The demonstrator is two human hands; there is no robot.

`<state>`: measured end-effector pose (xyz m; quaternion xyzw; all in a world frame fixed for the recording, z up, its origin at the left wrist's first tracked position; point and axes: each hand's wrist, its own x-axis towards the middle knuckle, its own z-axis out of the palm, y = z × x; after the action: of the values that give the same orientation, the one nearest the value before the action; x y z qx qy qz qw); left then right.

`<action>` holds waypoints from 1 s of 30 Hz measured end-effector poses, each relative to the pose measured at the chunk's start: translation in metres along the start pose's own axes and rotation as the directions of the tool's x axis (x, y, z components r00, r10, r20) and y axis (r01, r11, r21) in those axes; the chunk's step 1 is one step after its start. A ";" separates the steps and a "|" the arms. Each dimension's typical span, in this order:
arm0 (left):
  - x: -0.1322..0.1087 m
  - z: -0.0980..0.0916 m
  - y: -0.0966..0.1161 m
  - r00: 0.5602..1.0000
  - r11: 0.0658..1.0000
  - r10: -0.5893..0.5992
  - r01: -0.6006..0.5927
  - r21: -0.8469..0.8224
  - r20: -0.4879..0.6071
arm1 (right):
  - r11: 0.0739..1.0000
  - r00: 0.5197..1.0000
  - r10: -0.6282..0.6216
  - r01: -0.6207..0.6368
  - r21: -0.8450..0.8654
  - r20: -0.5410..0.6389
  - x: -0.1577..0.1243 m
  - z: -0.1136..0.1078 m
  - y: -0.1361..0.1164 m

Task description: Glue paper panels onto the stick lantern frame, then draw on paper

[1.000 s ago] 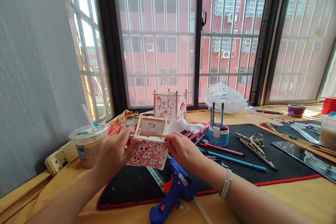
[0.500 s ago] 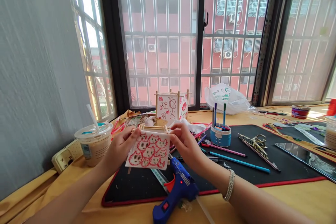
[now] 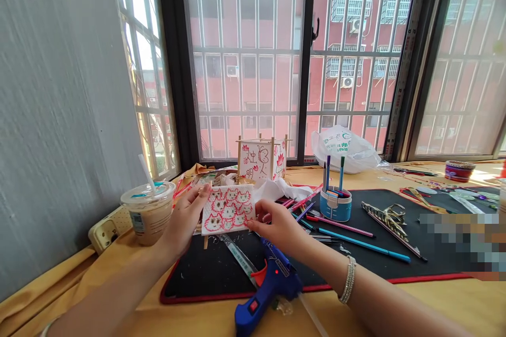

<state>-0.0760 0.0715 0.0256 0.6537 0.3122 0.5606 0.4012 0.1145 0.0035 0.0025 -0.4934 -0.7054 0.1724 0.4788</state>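
Held up between both hands is a small paper lantern (image 3: 228,209), its white side covered with red-outlined cat faces and turned towards me. My left hand (image 3: 185,216) grips its left edge, thumb near the top corner. With thumb and fingers, my right hand (image 3: 279,226) pinches the lower right edge. The lantern's stick frame is mostly hidden behind the paper. Below my right hand a blue glue gun (image 3: 272,279) lies on the black mat (image 3: 205,284), its small red light lit. A ruler (image 3: 239,255) lies left of the glue gun.
Behind stands a larger stick-framed lantern (image 3: 256,160). A lidded drink cup (image 3: 148,216) and a socket strip (image 3: 105,229) are at left. A blue pen holder (image 3: 335,204), loose pens and a patterned pencil case (image 3: 385,224) lie right. A plastic bag (image 3: 343,150) sits by the window.
The lantern has tipped so its drawn side faces me more squarely and its top sticks no longer show. My right hand has slid down its right edge. The view has shifted slightly.
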 end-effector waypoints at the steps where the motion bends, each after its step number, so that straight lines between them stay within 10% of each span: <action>1: 0.000 0.000 0.000 0.999 0.999 -0.032 0.033 -0.022 0.024 | 0.999 1.000 0.005 -0.005 0.035 -0.005 0.001 0.001 0.002; 18: 0.006 -0.006 -0.011 0.906 0.996 -0.065 0.035 0.081 0.418 | 0.964 0.962 0.112 -0.045 0.262 -0.247 0.013 -0.006 0.016; 30: 0.002 0.001 -0.009 0.940 0.990 0.143 -0.141 -0.031 0.308 | 0.884 0.969 0.156 -0.051 0.464 -0.191 0.016 -0.008 0.018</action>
<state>-0.0742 0.0771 0.0190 0.7526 0.1951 0.4799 0.4065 0.1300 0.0234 0.0017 -0.4207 -0.5596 0.3018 0.6471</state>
